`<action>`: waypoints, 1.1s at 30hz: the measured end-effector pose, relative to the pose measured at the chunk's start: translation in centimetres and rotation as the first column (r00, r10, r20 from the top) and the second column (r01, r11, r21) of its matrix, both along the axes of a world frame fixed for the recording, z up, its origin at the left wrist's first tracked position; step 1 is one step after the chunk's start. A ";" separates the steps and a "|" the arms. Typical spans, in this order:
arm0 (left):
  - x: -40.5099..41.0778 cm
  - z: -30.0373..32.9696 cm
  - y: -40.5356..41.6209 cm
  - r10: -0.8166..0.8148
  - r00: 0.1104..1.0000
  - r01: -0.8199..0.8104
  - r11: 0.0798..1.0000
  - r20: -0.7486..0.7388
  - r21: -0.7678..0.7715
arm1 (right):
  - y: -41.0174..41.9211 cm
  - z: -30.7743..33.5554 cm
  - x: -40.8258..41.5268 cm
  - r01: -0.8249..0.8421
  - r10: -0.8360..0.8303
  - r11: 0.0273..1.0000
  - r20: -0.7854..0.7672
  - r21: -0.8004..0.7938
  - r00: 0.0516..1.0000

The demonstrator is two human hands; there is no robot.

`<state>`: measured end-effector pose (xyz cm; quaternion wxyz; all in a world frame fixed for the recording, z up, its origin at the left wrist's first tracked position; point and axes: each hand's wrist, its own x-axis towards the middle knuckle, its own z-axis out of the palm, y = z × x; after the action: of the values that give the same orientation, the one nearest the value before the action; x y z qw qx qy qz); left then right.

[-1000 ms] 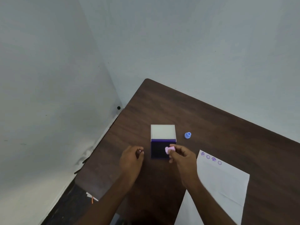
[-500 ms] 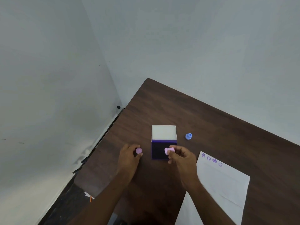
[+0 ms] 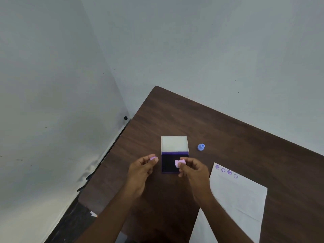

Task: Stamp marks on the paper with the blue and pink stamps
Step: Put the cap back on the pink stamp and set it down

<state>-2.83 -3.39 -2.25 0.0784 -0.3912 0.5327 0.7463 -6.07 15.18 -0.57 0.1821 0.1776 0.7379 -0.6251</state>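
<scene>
1. The right hand (image 3: 192, 170) holds the pink stamp (image 3: 179, 163) in a narrow pinch grip, fingers curled round its body. The stamp lies on its side, long axis running left to right, with its wider end pointing left toward the other hand.
2. The left hand (image 3: 142, 170) pinches a small pink cap (image 3: 153, 158) between thumb and fingertips, just left of the ink pad (image 3: 171, 163). The cap appears to belong to the pink stamp, though that is a judgement.
3. The pink stamp hovers over the right part of the open ink pad's dark surface; the pad's pale lid (image 3: 174, 143) stands open on the far side. Whether the stamp touches the ink cannot be told.
4. The relation that matters: the pad lies directly under and slightly left of the right hand's grip, so the stamp's face likely needs turning downward before it can be pressed into the ink.
5. The paper (image 3: 238, 195) lies to the right and nearer, beside the right wrist, with four purple marks (image 3: 226, 171) in a row along its far edge. The right hand is the nearer one to it.
6. The blue stamp (image 3: 201, 147) stands untouched on the desk (image 3: 228, 130), right of the lid and beyond the paper.
</scene>
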 end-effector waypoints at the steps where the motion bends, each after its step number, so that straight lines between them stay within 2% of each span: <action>1: 0.0 0.2 -0.1 0.029 1.000 -0.028 0.994 -0.009 0.102 | 0.0 0.0 0.0 0.002 -0.002 1.000 0.003 -0.001 1.000; 4: 0.0 0.7 -0.2 0.108 0.993 -0.092 0.956 -0.042 0.278 | 0.1 0.1 0.1 0.014 -0.013 1.000 0.012 -0.018 1.000; 7: -0.1 1.3 -0.1 0.160 0.985 -0.135 0.947 -0.065 0.292 | 0.2 0.2 0.0 0.027 -0.026 0.999 0.024 -0.040 0.999; 9: -0.3 1.7 0.0 0.113 0.990 -0.088 0.966 -0.089 0.241 | 0.2 0.3 0.0 0.040 -0.038 0.998 0.036 -0.049 0.999; 13: -0.1 2.4 0.3 -0.148 0.974 0.156 0.987 -0.171 0.031 | 0.3 0.4 0.0 0.060 -0.056 0.994 0.044 -0.090 0.997; 15: 0.0 2.5 0.5 -0.292 0.940 0.268 0.952 -0.175 -0.148 | 0.3 0.4 0.0 0.065 -0.059 0.992 0.052 -0.109 0.997; 17: -0.1 2.6 0.8 -0.389 0.905 0.340 0.905 -0.174 -0.254 | 0.2 0.4 0.1 0.073 -0.066 0.991 0.063 -0.112 0.996; 33: -0.8 3.2 2.5 -0.409 0.888 0.340 0.892 -0.209 -0.299 | -0.7 0.8 -0.1 0.060 -0.051 0.989 0.073 -0.133 0.996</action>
<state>-3.63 -0.88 0.97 0.0991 -0.1831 0.6952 0.6880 -6.12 14.49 0.21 0.2018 0.2069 0.6819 -0.6720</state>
